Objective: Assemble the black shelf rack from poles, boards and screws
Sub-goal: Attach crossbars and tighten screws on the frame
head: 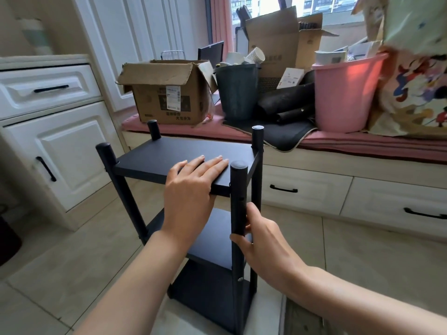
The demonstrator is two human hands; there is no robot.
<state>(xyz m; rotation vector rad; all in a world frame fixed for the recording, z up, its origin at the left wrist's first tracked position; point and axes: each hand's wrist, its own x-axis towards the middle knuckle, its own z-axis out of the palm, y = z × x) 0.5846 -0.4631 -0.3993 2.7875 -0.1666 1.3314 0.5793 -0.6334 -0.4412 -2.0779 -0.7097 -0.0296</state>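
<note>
Right hand [260, 240] grips near pole [238, 201]; my left hand [193, 182] presses flat on top board [169, 155], steadying rack.

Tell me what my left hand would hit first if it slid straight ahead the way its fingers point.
Probably the far right pole. The left hand lies flat on the top board, pointing toward that corner, though depth is unclear.

Soft daylight from the window [314, 6], wide-angle bending and slight blur at edges.

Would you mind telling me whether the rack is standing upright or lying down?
Upright: the rack stands on the floor, poles vertical, three boards level.
</note>
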